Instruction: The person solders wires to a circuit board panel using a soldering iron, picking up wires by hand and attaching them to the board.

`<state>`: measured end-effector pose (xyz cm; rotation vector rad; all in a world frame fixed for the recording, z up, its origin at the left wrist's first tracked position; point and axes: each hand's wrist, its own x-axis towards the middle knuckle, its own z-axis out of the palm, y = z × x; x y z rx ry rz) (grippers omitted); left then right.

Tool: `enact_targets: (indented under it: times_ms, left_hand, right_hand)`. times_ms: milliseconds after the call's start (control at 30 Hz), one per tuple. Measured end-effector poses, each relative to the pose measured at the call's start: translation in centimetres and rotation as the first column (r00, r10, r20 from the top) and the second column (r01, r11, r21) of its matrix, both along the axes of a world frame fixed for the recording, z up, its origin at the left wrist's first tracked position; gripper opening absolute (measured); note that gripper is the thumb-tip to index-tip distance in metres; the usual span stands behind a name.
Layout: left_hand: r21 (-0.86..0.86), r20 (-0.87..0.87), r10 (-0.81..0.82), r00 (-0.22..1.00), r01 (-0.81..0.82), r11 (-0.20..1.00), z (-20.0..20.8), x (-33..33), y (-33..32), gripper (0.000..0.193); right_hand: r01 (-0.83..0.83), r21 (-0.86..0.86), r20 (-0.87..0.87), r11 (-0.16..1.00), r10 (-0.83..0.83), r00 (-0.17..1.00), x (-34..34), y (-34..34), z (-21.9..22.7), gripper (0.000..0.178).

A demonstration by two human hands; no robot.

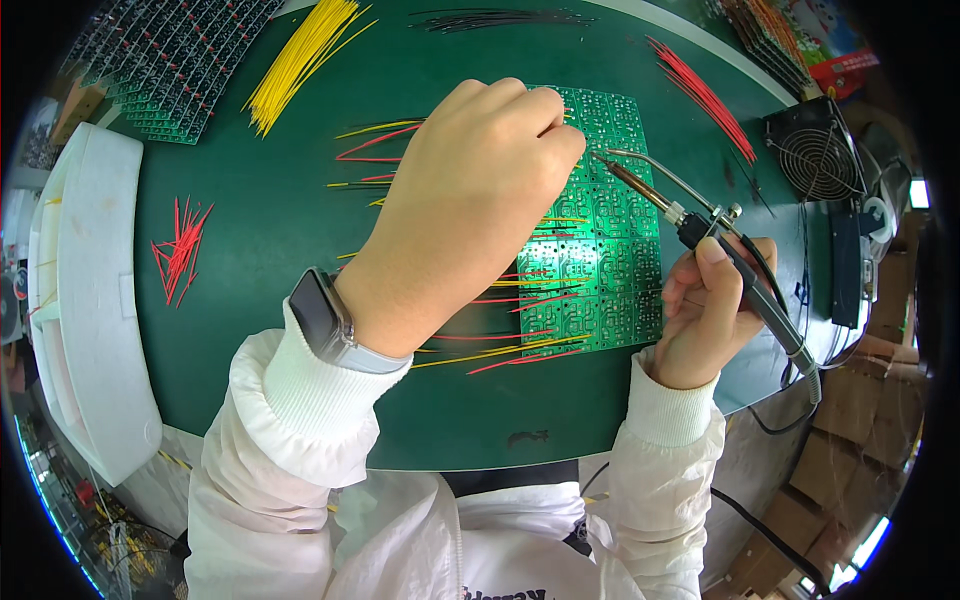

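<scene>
A green circuit board panel (625,290) lies mid-table, and several red and yellow wires (500,348) stick out from its left side. Over the panel's upper left part is my left hand (480,170), its fingers curled closed; whatever they hold is hidden behind the knuckles. My right hand (712,305) grips a soldering iron (690,228) by its dark handle. A thin curved metal tube (660,170) is clamped along the iron. The iron's tip points up and left, over the panel close to my left fingers; contact cannot be made out.
Yellow wires (305,60), black wires (500,19) and red wires (705,98) lie along the back of the green table (480,420). Short red wires (181,250) lie left, beside a white foam tray (95,300). Stacked circuit boards (180,60) stand back left, a black fan (815,150) right.
</scene>
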<state>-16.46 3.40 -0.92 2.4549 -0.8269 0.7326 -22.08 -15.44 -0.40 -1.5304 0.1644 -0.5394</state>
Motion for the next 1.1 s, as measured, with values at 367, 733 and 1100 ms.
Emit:
enact_targets:
  times_ms: [367, 733, 1100]
  left_hand:
    - [-0.049, -0.088, -0.018, 0.996, 0.013, 0.999, 0.5, 0.2, 0.3, 0.007]
    - [0.078, -0.111, -0.216, 0.970, 0.225, 0.971, 3.8, 8.7, -6.2, 0.011]
    - [0.360, -0.298, -0.227, 0.927, 0.329, 0.873, 2.6, 16.2, -20.2, 0.027]
  right_hand:
    - [0.134, 0.045, 0.052, 0.990, -0.136, 0.989, -0.1, -1.4, 0.3, 0.018]
    - [0.370, -0.106, 0.057, 0.923, -0.365, 0.929, -2.1, -6.2, -0.2, 0.021]
    - [0.313, -0.059, 0.001, 0.948, -0.314, 0.949, -3.1, -6.5, -0.4, 0.026]
